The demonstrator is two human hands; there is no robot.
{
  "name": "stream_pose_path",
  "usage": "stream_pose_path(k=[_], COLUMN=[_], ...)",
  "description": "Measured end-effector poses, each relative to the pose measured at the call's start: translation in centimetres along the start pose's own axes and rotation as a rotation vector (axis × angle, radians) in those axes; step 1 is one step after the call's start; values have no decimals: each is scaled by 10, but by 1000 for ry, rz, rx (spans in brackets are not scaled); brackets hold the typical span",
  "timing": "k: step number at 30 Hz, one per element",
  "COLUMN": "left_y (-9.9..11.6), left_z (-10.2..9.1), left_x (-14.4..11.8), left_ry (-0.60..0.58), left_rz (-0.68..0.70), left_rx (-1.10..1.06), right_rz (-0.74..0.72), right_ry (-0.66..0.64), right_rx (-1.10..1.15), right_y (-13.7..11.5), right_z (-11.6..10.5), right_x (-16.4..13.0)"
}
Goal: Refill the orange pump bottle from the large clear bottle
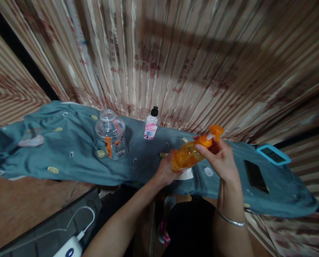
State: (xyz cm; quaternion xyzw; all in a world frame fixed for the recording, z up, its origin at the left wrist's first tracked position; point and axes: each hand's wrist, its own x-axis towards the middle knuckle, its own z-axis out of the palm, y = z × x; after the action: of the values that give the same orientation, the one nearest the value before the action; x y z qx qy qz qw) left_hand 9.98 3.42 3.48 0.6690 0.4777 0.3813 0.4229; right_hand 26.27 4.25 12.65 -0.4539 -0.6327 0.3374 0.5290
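Observation:
An orange pump bottle (187,154) is tilted over the blue-green cloth (76,142). My left hand (167,170) grips its lower body. My right hand (220,157) holds the neck, fingers around the orange pump head (215,131). A small white round piece (208,171) lies on the cloth just below the bottle, and a white patch (186,174) shows beside my left hand.
A clear plastic jar (111,134) and a small pink-labelled bottle with a black cap (151,124) stand at the back of the cloth. A dark phone (256,176) and a blue-framed device (273,154) lie at the right. A striped curtain hangs behind. A white power bank with cable (70,248) sits bottom left.

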Motion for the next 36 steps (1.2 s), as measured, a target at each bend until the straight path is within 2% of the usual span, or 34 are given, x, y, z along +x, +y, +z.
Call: stream_pose_path(k=[6, 9, 12, 16, 20, 27, 36], left_y=[0, -2, -3, -3, -3, -7, 1], left_z=[-2, -2, -1, -1, -1, 1, -2], left_x=[-1, -1, 0, 0, 1, 2, 1], left_ry=[-3, 0, 9, 10, 4, 8, 0], left_rz=[23, 43, 42, 35, 31, 38, 14], left_rx=[-30, -60, -64, -58, -49, -60, -44], right_rz=[-76, -78, -65, -120, -167, -147, -95], right_ry=[-93, -128, -83, 16, 34, -44, -118], right_rx=[142, 107, 62, 105, 149, 128, 13], right_y=[-11, -13, -12, -9, -8, -10, -9], right_z=[-4, -8, -8, -6, -6, -6, -10], right_x=[-7, -9, -7, -3, -2, -4, -5])
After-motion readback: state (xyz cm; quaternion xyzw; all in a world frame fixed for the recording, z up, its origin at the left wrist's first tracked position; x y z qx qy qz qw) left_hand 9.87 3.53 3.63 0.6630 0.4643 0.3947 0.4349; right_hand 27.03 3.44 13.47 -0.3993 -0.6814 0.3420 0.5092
